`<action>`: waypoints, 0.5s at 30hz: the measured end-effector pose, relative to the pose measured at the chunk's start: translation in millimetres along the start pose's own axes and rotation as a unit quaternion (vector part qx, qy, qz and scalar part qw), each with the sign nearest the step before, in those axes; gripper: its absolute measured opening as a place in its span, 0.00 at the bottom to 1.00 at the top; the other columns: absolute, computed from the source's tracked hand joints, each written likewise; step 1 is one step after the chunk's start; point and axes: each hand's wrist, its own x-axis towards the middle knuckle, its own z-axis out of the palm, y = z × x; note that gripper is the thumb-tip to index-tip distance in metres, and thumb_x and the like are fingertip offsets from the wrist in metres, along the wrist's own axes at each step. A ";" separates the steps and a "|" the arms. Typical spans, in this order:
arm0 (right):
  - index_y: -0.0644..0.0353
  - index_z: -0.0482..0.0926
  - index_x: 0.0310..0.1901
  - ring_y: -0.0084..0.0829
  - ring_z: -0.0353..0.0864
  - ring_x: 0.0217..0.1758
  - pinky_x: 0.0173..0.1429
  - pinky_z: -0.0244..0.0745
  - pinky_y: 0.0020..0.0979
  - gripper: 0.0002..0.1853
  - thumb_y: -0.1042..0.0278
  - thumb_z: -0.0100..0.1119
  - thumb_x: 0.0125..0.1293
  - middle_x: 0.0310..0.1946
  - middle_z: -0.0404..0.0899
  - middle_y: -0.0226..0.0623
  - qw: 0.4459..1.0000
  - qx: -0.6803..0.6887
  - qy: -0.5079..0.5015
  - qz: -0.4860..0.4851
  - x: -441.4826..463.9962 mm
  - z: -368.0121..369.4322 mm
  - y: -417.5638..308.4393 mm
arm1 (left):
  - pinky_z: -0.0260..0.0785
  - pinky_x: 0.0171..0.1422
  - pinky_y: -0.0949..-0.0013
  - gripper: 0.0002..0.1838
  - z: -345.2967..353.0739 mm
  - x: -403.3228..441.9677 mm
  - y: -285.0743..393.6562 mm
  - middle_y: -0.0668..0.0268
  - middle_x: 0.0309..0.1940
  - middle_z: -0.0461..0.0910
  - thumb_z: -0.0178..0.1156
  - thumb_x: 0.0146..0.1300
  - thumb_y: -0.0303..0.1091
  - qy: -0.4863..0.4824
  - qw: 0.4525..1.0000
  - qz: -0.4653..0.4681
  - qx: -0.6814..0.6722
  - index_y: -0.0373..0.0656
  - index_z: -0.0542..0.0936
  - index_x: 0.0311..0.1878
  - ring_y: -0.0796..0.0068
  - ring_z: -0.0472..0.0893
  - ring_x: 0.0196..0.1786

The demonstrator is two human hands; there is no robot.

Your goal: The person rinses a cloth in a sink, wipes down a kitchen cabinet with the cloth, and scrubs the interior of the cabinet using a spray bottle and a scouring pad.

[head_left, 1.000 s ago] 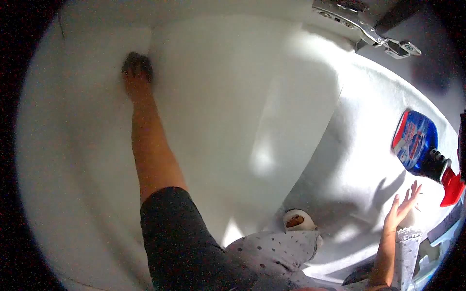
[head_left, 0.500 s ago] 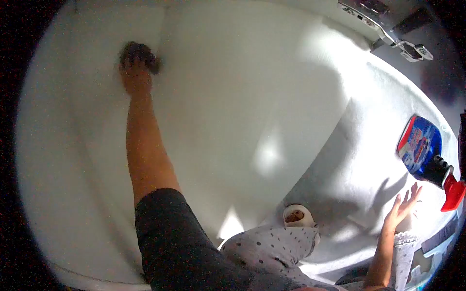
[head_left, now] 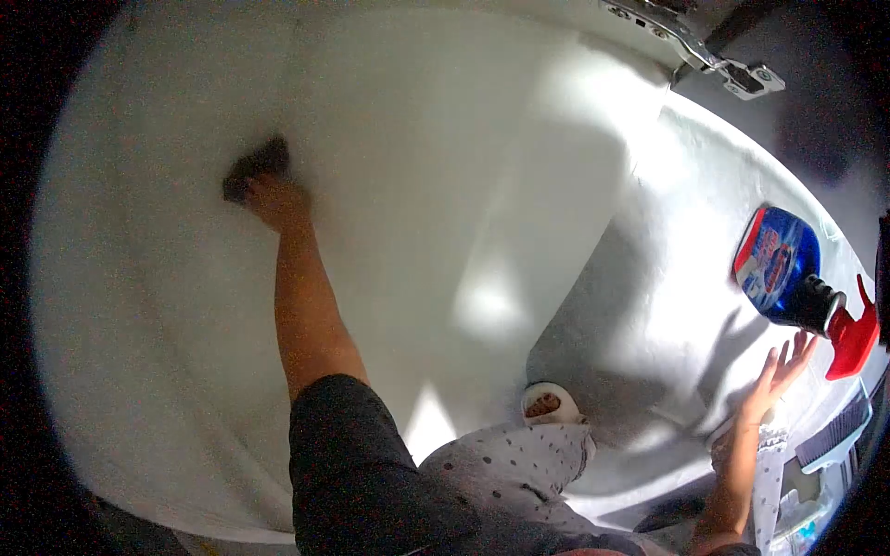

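Note:
My left hand (head_left: 277,198) is pressed to the pale, smooth surface (head_left: 399,204) at the upper left, its fingers on a dark cloth or pad (head_left: 256,167). At the lower right my right hand (head_left: 777,375) is held with its fingers spread and nothing in it. Just above it lies a blue spray bottle (head_left: 779,264) with a red trigger head. The fingertips are close to the bottle's neck; whether they touch it I cannot tell.
A metal hinge (head_left: 705,56) juts out at the top right. A slipper-clad foot (head_left: 547,404) and a spotted trouser leg (head_left: 519,454) are at the bottom centre. A brush (head_left: 839,431) with dark bristles lies at the lower right edge.
My left hand and the dark cloth have moved down the pale surface, and the cloth is now tilted. My right hand stays spread near the bottle. The view has shifted slightly.

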 end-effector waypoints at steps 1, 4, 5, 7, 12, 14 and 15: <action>0.62 0.46 0.68 0.41 0.53 0.68 0.70 0.46 0.44 0.36 0.67 0.53 0.63 0.65 0.52 0.49 1.000 -0.001 0.014 -0.020 1.2 -0.2 2.9 | 0.48 0.68 0.52 0.25 13.3 -16.7 -1.2 0.51 0.61 0.62 0.49 0.60 0.36 -0.008 1.000 -0.002 -0.004 0.35 0.65 0.60 0.51 0.60 0.64; 0.65 0.47 0.66 0.40 0.52 0.68 0.70 0.45 0.43 0.35 0.73 0.55 0.61 0.64 0.51 0.49 0.996 -0.015 0.040 -0.080 8.3 1.3 -0.1 | 0.46 0.70 0.53 0.28 25.7 -47.8 11.5 0.48 0.63 0.59 0.49 0.60 0.34 0.040 0.991 0.007 -0.131 0.31 0.60 0.62 0.50 0.59 0.65; 0.66 0.49 0.65 0.39 0.53 0.67 0.70 0.45 0.42 0.34 0.74 0.55 0.60 0.63 0.52 0.48 0.995 -0.023 0.038 -0.085 11.6 -1.2 0.9 | 0.44 0.71 0.51 0.29 9.8 -60.3 26.3 0.46 0.63 0.57 0.48 0.61 0.34 0.032 0.988 0.031 -0.150 0.29 0.57 0.63 0.49 0.57 0.66; 0.69 0.53 0.61 0.39 0.55 0.64 0.69 0.46 0.40 0.30 0.78 0.55 0.58 0.59 0.56 0.46 0.995 -0.044 0.019 -0.092 15.1 -3.9 7.1 | 0.42 0.71 0.50 0.31 -6.7 -96.0 42.1 0.44 0.64 0.55 0.48 0.61 0.33 0.018 0.983 0.056 -0.173 0.27 0.54 0.64 0.48 0.55 0.67; 0.71 0.56 0.58 0.37 0.57 0.62 0.68 0.46 0.34 0.35 0.72 0.65 0.53 0.56 0.59 0.49 0.994 -0.074 0.001 -0.083 14.1 -6.8 18.6 | 0.37 0.73 0.52 0.31 -87.2 -202.2 68.5 0.44 0.68 0.43 0.44 0.62 0.22 0.011 0.791 0.140 -0.595 0.30 0.45 0.67 0.49 0.46 0.71; 0.70 0.52 0.62 0.38 0.51 0.68 0.71 0.40 0.33 0.37 0.73 0.63 0.55 0.63 0.54 0.51 0.998 -0.049 0.013 -0.020 10.2 -6.3 22.9 | 0.37 0.73 0.55 0.31 -134.6 -247.8 69.3 0.46 0.69 0.36 0.44 0.63 0.24 -0.111 0.755 0.116 -0.635 0.33 0.45 0.68 0.51 0.40 0.72; 0.70 0.53 0.62 0.38 0.52 0.68 0.71 0.41 0.33 0.37 0.72 0.63 0.55 0.63 0.55 0.50 0.998 -0.031 0.017 -0.050 13.8 -7.4 23.6 | 0.37 0.73 0.57 0.31 -161.0 -261.9 69.4 0.46 0.69 0.37 0.42 0.63 0.24 -0.227 0.704 0.055 -0.671 0.32 0.44 0.68 0.52 0.40 0.72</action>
